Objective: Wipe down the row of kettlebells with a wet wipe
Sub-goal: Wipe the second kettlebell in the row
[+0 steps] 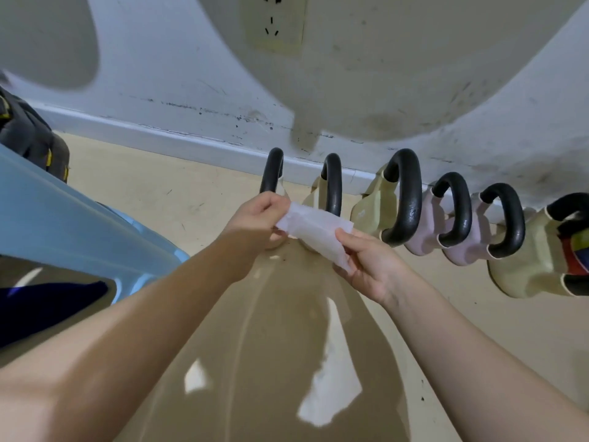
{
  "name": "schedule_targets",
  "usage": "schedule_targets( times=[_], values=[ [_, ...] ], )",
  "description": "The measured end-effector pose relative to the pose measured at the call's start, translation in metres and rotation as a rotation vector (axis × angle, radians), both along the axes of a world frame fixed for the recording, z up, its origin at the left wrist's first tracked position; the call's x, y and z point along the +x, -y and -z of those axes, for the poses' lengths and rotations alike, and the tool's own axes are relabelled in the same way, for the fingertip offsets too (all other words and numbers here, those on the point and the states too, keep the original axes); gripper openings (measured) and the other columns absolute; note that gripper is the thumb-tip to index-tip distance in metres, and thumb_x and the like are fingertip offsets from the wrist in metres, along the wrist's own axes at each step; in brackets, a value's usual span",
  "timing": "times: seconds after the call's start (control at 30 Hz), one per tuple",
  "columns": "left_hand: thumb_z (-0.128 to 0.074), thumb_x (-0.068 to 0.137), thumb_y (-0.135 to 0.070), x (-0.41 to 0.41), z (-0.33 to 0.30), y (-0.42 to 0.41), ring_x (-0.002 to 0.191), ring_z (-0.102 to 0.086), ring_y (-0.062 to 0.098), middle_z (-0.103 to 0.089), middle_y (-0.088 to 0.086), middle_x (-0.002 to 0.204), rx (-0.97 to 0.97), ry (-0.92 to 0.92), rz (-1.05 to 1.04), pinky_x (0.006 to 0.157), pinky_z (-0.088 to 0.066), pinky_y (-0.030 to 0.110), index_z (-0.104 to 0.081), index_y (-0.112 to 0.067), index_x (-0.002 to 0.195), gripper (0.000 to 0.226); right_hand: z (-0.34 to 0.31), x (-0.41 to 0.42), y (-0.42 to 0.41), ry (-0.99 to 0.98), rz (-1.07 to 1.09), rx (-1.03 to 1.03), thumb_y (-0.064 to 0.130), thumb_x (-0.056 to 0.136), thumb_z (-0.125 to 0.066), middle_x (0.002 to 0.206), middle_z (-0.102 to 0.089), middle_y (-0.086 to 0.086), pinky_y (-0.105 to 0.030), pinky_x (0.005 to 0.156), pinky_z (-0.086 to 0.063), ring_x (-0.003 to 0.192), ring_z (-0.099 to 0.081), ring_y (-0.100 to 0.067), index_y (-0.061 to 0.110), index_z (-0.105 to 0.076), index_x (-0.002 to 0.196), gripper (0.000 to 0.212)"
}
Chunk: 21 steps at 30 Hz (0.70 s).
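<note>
- left hand covers the body of the leftmost kettlebell; only its black handle shows above the knuckles
- wet wipe, stretched between both hands, hides the lower part of the second kettlebell
- right hand: fingertips tucked behind wipe, not visible
- far right of that hand, the last kettlebell is cut by the frame edge; the coloured mark on it is unreadable
- far left of the left hand, dark bag is blurred and cropped
</note>
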<state>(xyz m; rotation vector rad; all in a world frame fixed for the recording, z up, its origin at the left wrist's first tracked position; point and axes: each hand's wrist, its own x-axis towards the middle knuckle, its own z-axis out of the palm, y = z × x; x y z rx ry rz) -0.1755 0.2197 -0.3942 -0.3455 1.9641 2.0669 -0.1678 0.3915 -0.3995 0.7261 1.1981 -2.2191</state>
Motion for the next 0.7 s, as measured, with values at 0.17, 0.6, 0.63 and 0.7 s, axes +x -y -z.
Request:
schedule_targets(
  times=[0.17,0.6,0.63,0.7],
  values=[
    [-0.037,0.099,-0.02,-0.005,0.007,-0.015,0.121,-0.055,0.032,-0.057,0.019,0.13,0.407,0.352,-0.372,0.095,-0.049,0.038,-0.039,0.002,0.136,0.043,0.005,0.003,-0.004,0.013,-0.033,-0.112,0.025,0.087,-0.055,0.04,-0.047,0.006,-0.015,0.035,-0.035,0.032,-0.043,-0.004,0.01,-0.056,0.073,0.02],
    [-0.038,0.096,-0.014,-0.028,0.029,-0.062,0.093,-0.057,0.017,-0.063,0.004,0.099,-0.256,0.094,-0.006,0.088,-0.047,0.031,-0.06,-0.008,0.114,0.029,0.034,-0.023,-0.017,-0.337,0.213,0.785,0.037,0.087,-0.045,0.063,-0.044,-0.004,-0.035,0.065,-0.04,0.064,-0.044,-0.023,0.022,-0.039,0.065,0.028],
    [-0.039,0.096,-0.017,-0.032,0.029,-0.065,0.095,-0.058,0.019,-0.064,0.008,0.1,-0.293,0.068,0.024,0.09,-0.047,0.034,-0.062,-0.009,0.112,0.03,0.032,-0.03,-0.014,-0.355,0.201,0.854,0.038,0.089,-0.045,0.065,-0.044,-0.002,-0.037,0.069,-0.042,0.067,-0.045,-0.022,0.016,-0.041,0.074,0.027],
    [-0.038,0.092,-0.022,-0.042,0.03,-0.069,0.089,-0.056,0.025,-0.061,0.015,0.092,-0.334,0.037,0.072,0.083,-0.046,0.036,-0.064,-0.005,0.1,0.032,0.027,-0.044,-0.011,-0.354,0.204,0.98,0.036,0.095,-0.043,0.067,-0.04,0.003,-0.035,0.075,-0.041,0.075,-0.046,-0.021,0.011,-0.039,0.088,0.026]
  ],
)
